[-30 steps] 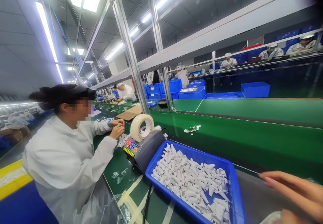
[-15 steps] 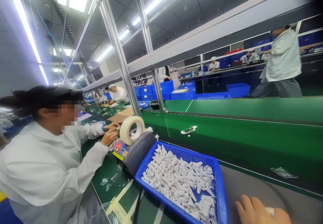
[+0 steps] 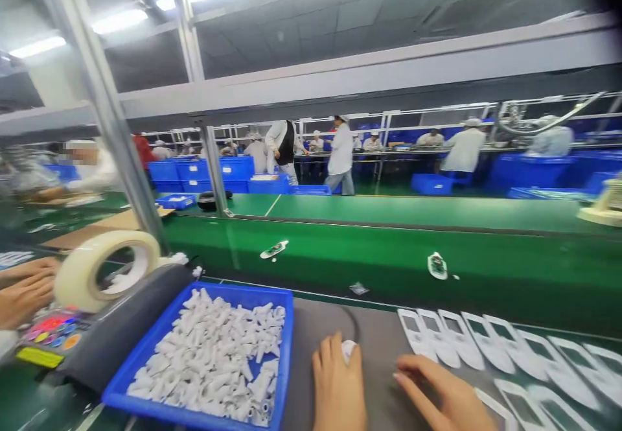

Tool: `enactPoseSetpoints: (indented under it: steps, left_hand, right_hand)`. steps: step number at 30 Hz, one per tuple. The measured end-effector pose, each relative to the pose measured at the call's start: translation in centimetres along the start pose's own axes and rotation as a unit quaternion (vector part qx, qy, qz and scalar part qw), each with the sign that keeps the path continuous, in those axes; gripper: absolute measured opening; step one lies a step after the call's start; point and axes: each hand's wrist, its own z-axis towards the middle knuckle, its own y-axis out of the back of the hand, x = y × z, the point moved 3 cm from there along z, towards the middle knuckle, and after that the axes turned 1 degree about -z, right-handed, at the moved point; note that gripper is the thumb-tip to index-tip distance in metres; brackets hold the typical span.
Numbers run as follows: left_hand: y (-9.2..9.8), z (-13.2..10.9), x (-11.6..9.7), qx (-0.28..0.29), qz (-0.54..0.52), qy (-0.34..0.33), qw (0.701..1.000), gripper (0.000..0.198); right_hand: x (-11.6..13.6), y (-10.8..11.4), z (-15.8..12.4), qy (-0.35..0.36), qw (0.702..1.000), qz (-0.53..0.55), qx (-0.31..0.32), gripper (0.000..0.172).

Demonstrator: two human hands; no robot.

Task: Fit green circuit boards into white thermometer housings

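My left hand (image 3: 339, 382) is over the grey mat, its fingers closed on a small white plastic part (image 3: 348, 350) that shows between thumb and forefinger. Most of that part is hidden by the fingers. To the right, my right hand (image 3: 444, 392) hovers low with thumb and forefinger apart and nothing visible between them. Close beyond it lie white plastic casings (image 3: 459, 337) with rectangular windows, lined up in rows. Left of my left hand stands a blue bin (image 3: 290, 353) heaped with white tapered plastic parts (image 3: 214, 353).
A green conveyor belt (image 3: 340, 249) runs across, carrying two white casings with circuit boards (image 3: 438, 266). A tape roll (image 3: 80, 275) sits on a grey dispenser (image 3: 140, 314) at left, near a co-worker's hands (image 3: 29, 291). A metal post (image 3: 104, 104) rises behind it.
The view has swung right, bringing the rows of casings and my right hand into sight. My left hand now appears nearer the middle, with the white part still in its fingers.
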Motion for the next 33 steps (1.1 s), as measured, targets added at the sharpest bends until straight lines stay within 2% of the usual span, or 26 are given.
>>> enactPoseSetpoints:
  steps: [2, 5, 10, 13, 21, 27, 33]
  left_hand:
    - [0.0, -0.1, 0.0, -0.045, 0.024, -0.010, 0.999, 0.052]
    - [0.3, -0.2, 0.1, -0.086, 0.044, -0.038, 0.995, 0.046]
    - [0.3, -0.1, 0.3, -0.073, 0.042, -0.074, 0.994, 0.037]
    - [0.3, -0.1, 0.4, -0.081, 0.045, -0.058, 0.994, 0.037]
    - [0.9, -0.1, 0.3, -0.070, 0.029, 0.006, 0.997, 0.041]
    - [0.8, 0.0, 0.0, -0.047, -0.001, -0.010, 0.999, 0.039]
    - [0.8, 0.1, 0.0, -0.036, -0.011, -0.016, 0.999, 0.037]
  right_hand:
    - [0.5, 0.4, 0.2, -0.007, 1.000, -0.007, -0.022, 0.017]
    - [-0.1, 1.3, 0.4, -0.013, 0.999, -0.020, -0.041, 0.021]
    - [-1.7, 2.7, 0.6, -0.049, 0.995, -0.056, -0.061, 0.023]
    - [-1.8, 2.7, 0.8, -0.027, 0.994, -0.087, -0.063, 0.020]
    - [-0.3, 1.4, 0.3, 0.020, 0.996, -0.089, -0.019, 0.018]
    - [0.8, 0.4, -0.4, 0.045, 0.998, -0.047, 0.021, 0.017]
    - [0.6, -0.1, -0.5, 0.043, 0.997, -0.043, 0.036, 0.017]
